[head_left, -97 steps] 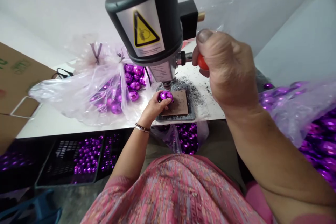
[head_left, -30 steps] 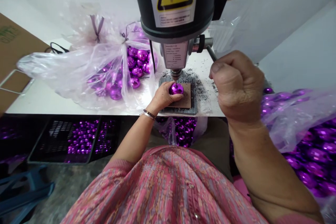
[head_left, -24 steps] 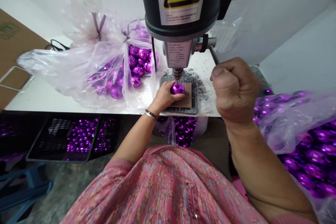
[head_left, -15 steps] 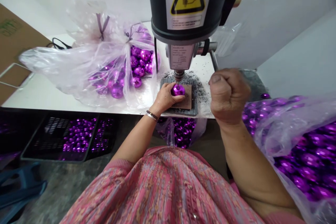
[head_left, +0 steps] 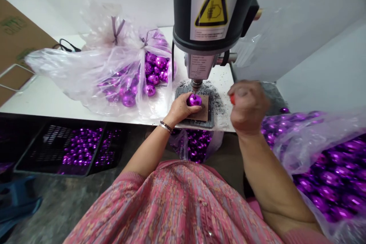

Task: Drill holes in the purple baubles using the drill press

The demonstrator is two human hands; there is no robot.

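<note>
Head view: the left hand (head_left: 180, 108) holds a purple faceted ball (head_left: 195, 100) directly below the chuck (head_left: 196, 85) of a drill press (head_left: 210, 47). Its grip pinches the ball from the left side, thumb along the near side and fingers on the far side. The ball sits over a flat brown board (head_left: 204, 111), which lies on the grey base (head_left: 212, 117) near the front edge of the white worktop (head_left: 48, 103). A dark spot on top of the ball faces up toward the drill; the ball looks nearly round, so no clear long axis can be told. The chuck stands roughly upright, pointing down at that spot. Whether the bit touches the ball is too small to tell.

The right hand (head_left: 248, 103), blurred, is raised to the right of the base, its grip closed around a red knob (head_left: 232, 99) that shows at the left side of the fist. The direction of the lever inside the fist is hidden.

Dark shavings (head_left: 219, 101) lie scattered around the base, mostly behind it and to its right. On the left, a clear plastic bag (head_left: 77, 80) with purple balls inside rests on the worktop. A black crate (head_left: 54, 173) with more purple balls stands lower left, and an open plastic bag (head_left: 300, 156) full of them is at the right.
</note>
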